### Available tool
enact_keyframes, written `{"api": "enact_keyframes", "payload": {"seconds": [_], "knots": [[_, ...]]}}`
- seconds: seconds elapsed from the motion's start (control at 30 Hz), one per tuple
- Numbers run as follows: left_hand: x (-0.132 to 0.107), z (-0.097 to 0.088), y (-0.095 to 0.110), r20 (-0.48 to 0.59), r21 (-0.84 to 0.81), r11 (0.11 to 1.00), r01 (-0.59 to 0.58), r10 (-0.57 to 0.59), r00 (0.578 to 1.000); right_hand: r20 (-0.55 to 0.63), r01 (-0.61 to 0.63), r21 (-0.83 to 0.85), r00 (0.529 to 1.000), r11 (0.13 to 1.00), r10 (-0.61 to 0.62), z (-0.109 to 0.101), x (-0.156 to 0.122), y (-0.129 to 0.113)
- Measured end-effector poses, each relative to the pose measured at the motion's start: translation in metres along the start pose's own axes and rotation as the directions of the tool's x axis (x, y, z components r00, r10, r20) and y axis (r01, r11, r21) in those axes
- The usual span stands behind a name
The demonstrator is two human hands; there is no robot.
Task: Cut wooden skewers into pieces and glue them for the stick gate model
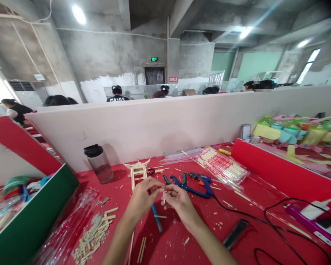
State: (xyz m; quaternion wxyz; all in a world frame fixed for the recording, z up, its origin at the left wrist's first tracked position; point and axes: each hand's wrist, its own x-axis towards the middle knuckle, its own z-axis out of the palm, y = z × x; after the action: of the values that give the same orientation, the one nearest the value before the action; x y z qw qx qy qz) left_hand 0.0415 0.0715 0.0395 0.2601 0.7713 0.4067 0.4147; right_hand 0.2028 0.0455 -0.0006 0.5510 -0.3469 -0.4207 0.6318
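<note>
"Above the counter (193, 239), what's held?"
"A stick (164, 199), gripped in the fingers of the right hand (179, 200)."
"And the left hand (146, 193)?"
"Its fingers bunch near the stick's top; I can't tell whether they grip it."

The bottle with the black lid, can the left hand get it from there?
Probably yes, with a stretch: nothing tall seems to stand between the left hand and the bottle. That hand looks busy, though, beside the small stick in the right hand.

Ceiling lamps (79, 14) glare; shadows are soft, edges stretched.
</note>
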Motion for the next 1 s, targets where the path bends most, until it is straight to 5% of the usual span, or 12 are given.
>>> {"api": "enact_keyframes", "payload": {"seconds": [0.27, 0.6, 1.0], "knots": [[0.0000, 0.0029, 0.0017, -0.066, -0.011, 1.000, 0.014, -0.014, 0.998, -0.021, -0.005, -0.021, 1.000, 1.000, 0.005, 0.0011, -0.0011, -0.0001], [-0.0027, 0.0032, 0.0045, 0.066, -0.009, 1.000, 0.019, -0.018, 0.998, -0.033, -0.004, 0.010, 0.999, 1.000, 0.005, 0.0008, -0.0027, 0.0020], [-0.0013, 0.0034, 0.0014, 0.028, -0.087, 0.990, 0.113, -0.111, 0.993, -0.008, 0.011, -0.027, 1.000, 1.000, -0.011, 0.0028, -0.0037, -0.0026]]}}
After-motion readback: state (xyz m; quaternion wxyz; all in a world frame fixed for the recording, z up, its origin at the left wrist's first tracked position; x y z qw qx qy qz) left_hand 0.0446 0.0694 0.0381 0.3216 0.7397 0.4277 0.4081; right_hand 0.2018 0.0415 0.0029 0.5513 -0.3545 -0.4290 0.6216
